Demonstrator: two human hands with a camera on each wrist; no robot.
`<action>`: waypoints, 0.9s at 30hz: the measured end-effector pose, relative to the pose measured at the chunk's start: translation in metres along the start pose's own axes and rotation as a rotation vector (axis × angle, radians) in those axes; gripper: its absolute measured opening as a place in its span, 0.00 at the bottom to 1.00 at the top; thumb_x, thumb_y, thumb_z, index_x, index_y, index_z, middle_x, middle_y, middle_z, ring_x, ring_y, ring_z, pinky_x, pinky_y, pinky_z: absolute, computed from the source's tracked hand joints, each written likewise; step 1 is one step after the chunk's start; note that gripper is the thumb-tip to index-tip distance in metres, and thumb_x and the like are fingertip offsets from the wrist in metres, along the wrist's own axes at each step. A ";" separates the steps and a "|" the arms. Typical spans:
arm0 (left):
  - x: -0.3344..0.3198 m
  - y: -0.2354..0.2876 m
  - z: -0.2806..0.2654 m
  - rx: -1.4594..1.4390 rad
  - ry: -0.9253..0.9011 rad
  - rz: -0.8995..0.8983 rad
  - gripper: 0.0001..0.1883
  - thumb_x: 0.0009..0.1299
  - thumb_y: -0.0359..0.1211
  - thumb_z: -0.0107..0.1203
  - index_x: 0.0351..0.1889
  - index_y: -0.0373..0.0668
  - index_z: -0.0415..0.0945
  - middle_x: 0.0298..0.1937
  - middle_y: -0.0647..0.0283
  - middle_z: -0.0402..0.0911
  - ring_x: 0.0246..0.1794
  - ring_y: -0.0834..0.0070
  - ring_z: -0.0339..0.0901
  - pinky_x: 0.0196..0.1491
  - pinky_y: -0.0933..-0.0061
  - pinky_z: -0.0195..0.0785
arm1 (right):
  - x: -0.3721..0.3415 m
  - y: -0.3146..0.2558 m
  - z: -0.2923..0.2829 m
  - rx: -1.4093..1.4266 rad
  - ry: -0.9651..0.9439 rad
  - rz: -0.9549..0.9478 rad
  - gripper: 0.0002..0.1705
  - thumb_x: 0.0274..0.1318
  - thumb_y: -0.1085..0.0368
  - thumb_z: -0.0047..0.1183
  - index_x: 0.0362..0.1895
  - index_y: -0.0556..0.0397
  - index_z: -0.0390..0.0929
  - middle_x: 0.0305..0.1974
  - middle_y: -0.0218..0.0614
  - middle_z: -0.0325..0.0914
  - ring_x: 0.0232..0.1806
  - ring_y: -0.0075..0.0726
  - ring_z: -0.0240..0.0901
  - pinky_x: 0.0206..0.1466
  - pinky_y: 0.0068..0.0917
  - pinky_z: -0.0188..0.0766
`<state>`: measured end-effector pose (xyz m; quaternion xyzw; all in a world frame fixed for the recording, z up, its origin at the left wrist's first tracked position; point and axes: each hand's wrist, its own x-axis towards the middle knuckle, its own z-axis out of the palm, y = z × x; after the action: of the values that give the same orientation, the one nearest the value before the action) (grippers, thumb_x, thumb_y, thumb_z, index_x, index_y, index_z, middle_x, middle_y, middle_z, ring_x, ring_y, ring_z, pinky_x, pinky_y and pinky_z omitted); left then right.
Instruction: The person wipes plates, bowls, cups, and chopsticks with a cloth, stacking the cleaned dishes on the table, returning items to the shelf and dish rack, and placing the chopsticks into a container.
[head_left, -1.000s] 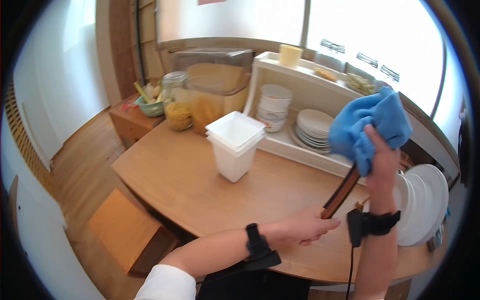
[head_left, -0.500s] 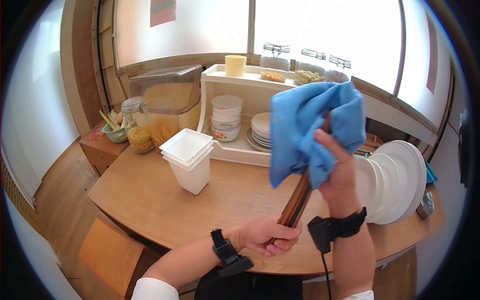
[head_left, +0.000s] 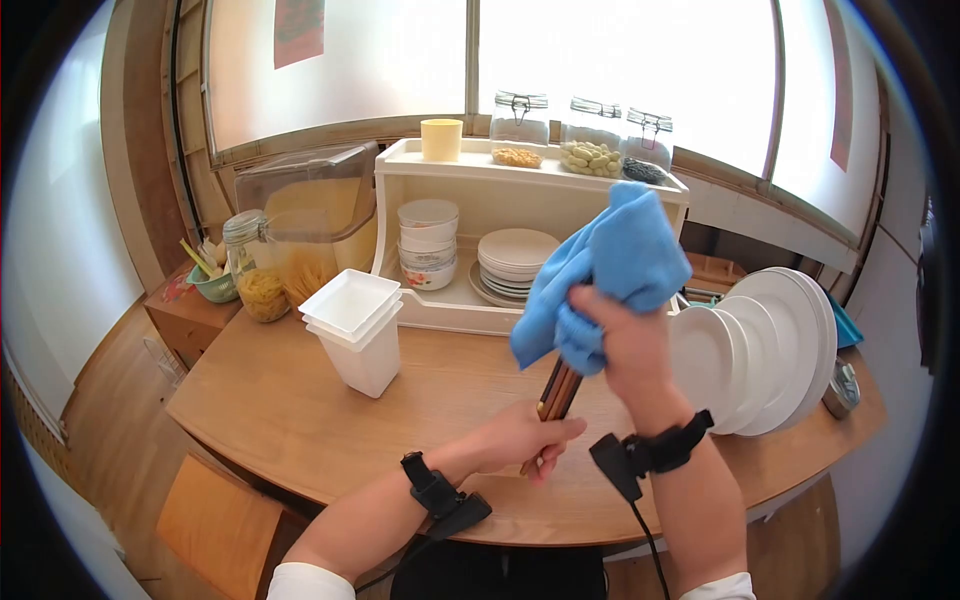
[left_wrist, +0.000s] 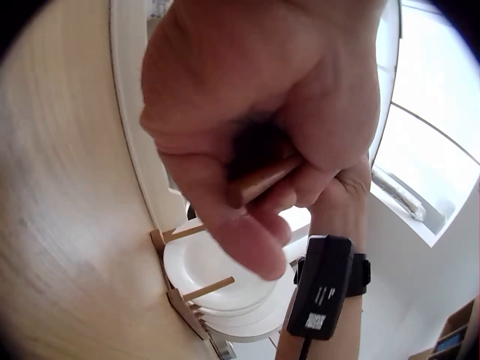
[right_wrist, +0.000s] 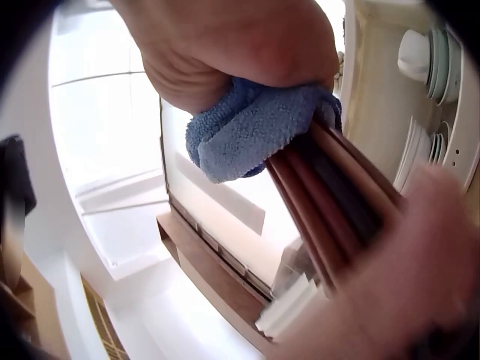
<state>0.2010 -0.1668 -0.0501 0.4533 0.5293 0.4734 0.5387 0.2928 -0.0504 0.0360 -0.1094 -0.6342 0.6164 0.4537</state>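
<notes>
A bundle of dark and reddish-brown sticks [head_left: 560,392] is held tilted above the table. My left hand [head_left: 518,440] grips its lower end; in the left wrist view the fingers of the left hand [left_wrist: 255,112] curl round the brown ends. Higher up, my right hand [head_left: 635,350] grips a crumpled blue cloth [head_left: 625,250] wrapped round the upper part of the bundle. From the right wrist view, the cloth [right_wrist: 255,135] encircles the sticks [right_wrist: 337,195] beneath the right hand [right_wrist: 247,45]. The far ends are hidden by the cloth.
Two nested white containers [head_left: 362,345] stand left on the table [head_left: 450,390]. Behind is a white shelf [head_left: 450,318] with bowls [head_left: 428,245], plates [head_left: 515,255] and jars [head_left: 592,150]. Large plates [head_left: 780,350] stand upright at right.
The view has swung rightward. My right hand has moved the cloth round the sticks, and the cloth is bunched more tightly. Both hands still grip.
</notes>
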 end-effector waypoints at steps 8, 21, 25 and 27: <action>-0.008 -0.002 -0.007 -0.053 -0.231 -0.269 0.20 0.75 0.51 0.45 0.34 0.42 0.68 0.28 0.66 0.72 0.26 0.75 0.78 0.24 0.74 0.75 | 0.003 -0.002 -0.009 0.229 0.077 -0.024 0.11 0.49 0.76 0.59 0.39 0.54 0.77 0.35 0.29 0.77 0.34 0.25 0.76 0.35 0.23 0.74; 0.012 -0.032 -0.006 -0.858 0.444 0.120 0.21 0.74 0.50 0.47 0.43 0.42 0.75 0.35 0.64 0.78 0.35 0.75 0.76 0.34 0.74 0.74 | -0.032 0.027 0.019 -0.057 0.206 -0.214 0.11 0.55 0.67 0.61 0.42 0.51 0.76 0.38 0.26 0.75 0.39 0.21 0.72 0.42 0.23 0.70; 0.005 -0.028 -0.008 -0.658 0.575 0.157 0.18 0.75 0.47 0.46 0.43 0.41 0.75 0.31 0.64 0.77 0.30 0.78 0.75 0.29 0.75 0.70 | -0.039 0.037 0.032 -0.062 0.277 -0.259 0.14 0.52 0.60 0.64 0.38 0.55 0.78 0.36 0.29 0.77 0.38 0.26 0.73 0.44 0.27 0.69; -0.003 -0.020 -0.007 -0.493 0.532 0.149 0.18 0.75 0.47 0.46 0.42 0.40 0.74 0.29 0.65 0.77 0.27 0.79 0.74 0.27 0.76 0.69 | -0.030 0.040 0.024 0.018 0.281 -0.166 0.10 0.52 0.63 0.63 0.35 0.53 0.78 0.35 0.30 0.77 0.38 0.25 0.73 0.43 0.26 0.69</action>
<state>0.1942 -0.1726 -0.0698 0.2081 0.4865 0.7260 0.4392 0.2757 -0.0796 -0.0083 -0.1374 -0.5658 0.5611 0.5883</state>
